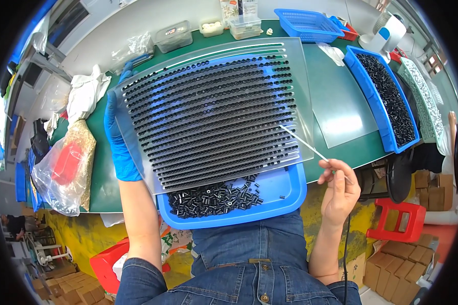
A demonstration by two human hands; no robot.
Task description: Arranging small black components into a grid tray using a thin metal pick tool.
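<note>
Slotted clear plate (213, 109), one of it, fills the frame's centre over one blue tray (290, 195) of loose black tubes (213, 198). Gloved left hand (118, 140) grips its left edge; bare right hand (338, 185), lower right, pinches one thin white stick (305, 145) touching the plate.

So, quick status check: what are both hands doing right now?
Left hand, blue-gloved, grips the slotted clear plate at its left edge. Right hand, bare, pinches a thin stick, tip on the plate. Loose black tubes in blue tray below.
</note>
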